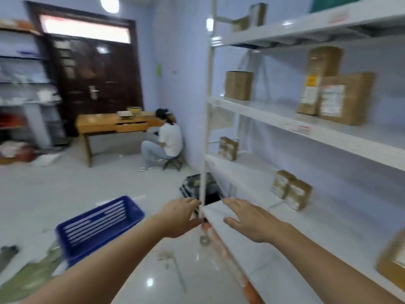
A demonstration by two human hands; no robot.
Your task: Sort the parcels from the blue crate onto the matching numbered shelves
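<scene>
Both hands reaching out empty, left hand [179, 216] fingers relaxed and spread, right hand [249, 220] flat over low shelf [274, 244], blue crate [98, 227] sitting on floor left, cardboard parcels [291, 190] standing on shelves

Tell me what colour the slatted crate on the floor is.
Blue; the crate shows clearly in the head view, lower left.

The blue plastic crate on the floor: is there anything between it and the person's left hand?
Nothing visible stands between them. The left hand, open and empty, is beside the white metal shelf post, and the blue slatted plastic crate lies lower left of it with only bare glossy floor tiles around. The crate's inside is hidden.
</scene>
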